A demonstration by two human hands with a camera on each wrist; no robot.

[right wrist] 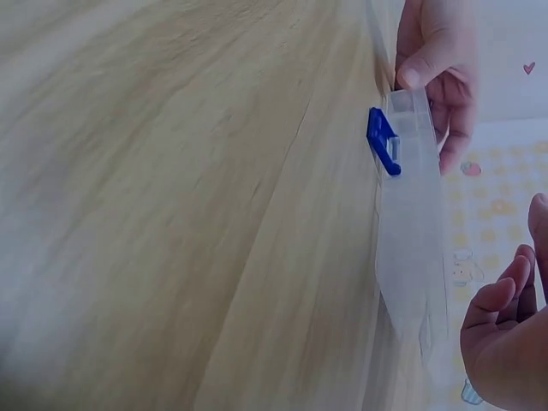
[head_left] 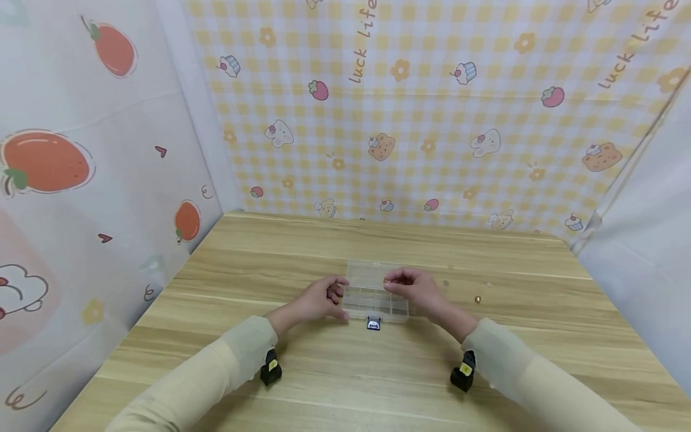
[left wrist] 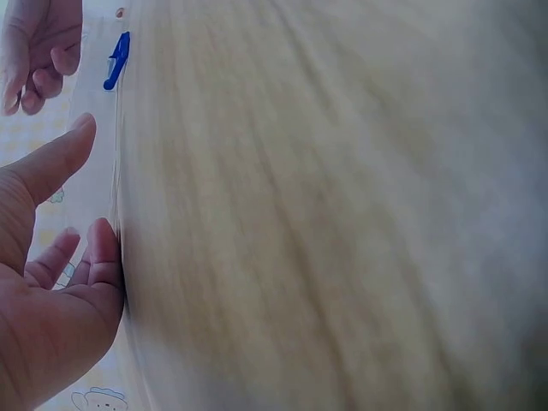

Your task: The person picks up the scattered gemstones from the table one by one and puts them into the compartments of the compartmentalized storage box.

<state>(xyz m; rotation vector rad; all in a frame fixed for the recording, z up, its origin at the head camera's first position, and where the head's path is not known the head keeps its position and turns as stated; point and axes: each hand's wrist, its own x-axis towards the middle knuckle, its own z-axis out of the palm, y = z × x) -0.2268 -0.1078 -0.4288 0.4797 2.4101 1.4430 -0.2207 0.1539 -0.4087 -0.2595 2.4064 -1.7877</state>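
Left hand (head_left: 317, 300): its grip holds the left end of a clear plastic compartment box (head_left: 400, 312), lid folded back, on wood-grain worktop (head_left: 335, 378) | Right hand (head_left: 415, 288): over the box, grip contents cannot be told | Blue plastic latch (head_left: 373, 323): mark unreadable | Yellow-white checked cloth (head_left: 426, 114): "luck life" twice

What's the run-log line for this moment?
left hand: holds clear box by left end; right hand: above box, grip unclear; lid: open; blue latch: front; gold piece: on table, right
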